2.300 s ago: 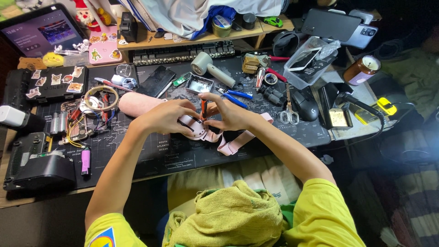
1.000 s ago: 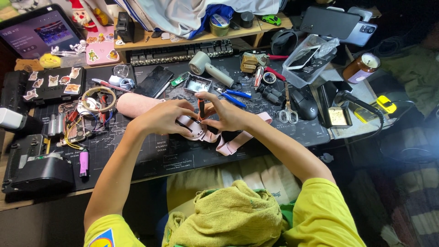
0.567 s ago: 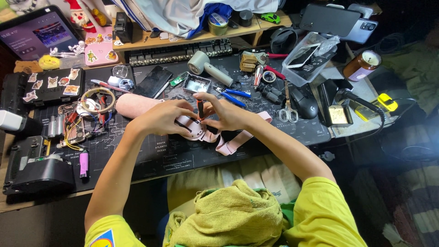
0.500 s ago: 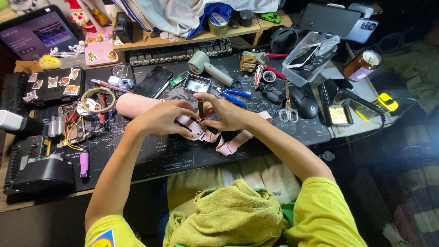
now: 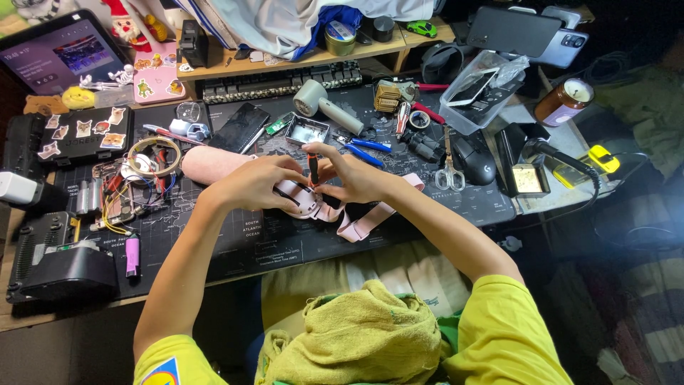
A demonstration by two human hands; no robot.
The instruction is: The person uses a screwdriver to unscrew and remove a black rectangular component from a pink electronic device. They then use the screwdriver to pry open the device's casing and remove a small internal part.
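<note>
My left hand [image 5: 258,182] rests on a pink headset-like device [image 5: 303,202] lying on the black desk mat [image 5: 235,242] and holds it down. My right hand [image 5: 354,176] grips a small screwdriver [image 5: 313,168] with a black and red handle, held upright with its tip on the pink device. A pink strap [image 5: 377,217] loops out from under my right hand toward the desk's front edge. A pink cylinder [image 5: 208,162] lies just behind my left hand.
Scissors [image 5: 448,165], a black mouse [image 5: 476,160], blue-handled pliers [image 5: 365,148] and a grey handheld tool [image 5: 324,105] lie behind my hands. Wires and a tape ring [image 5: 152,155] sit at the left, a tablet [image 5: 58,55] at back left, a jar [image 5: 564,101] at right.
Both hands stay on the pink device. The screwdriver has shifted only slightly in my right hand; nothing else on the desk has moved.
</note>
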